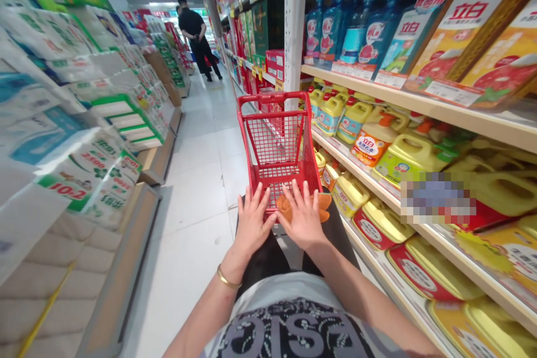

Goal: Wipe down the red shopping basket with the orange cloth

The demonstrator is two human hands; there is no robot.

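My left hand (253,219) and my right hand (302,215) both rest on the near handle of a red wire shopping cart (278,134), fingers stretched forward and apart. The handle's orange grip (324,207) shows under and beside my right hand. A gold bangle (227,279) circles my left wrist. The cart's basket looks empty and points down the aisle.
Right shelves hold yellow detergent jugs (413,154) and blue pump bottles (356,31). Stacked tissue packs (75,140) line the left side on a low platform. A person in black (197,36) stands far down the white-tiled aisle (201,179).
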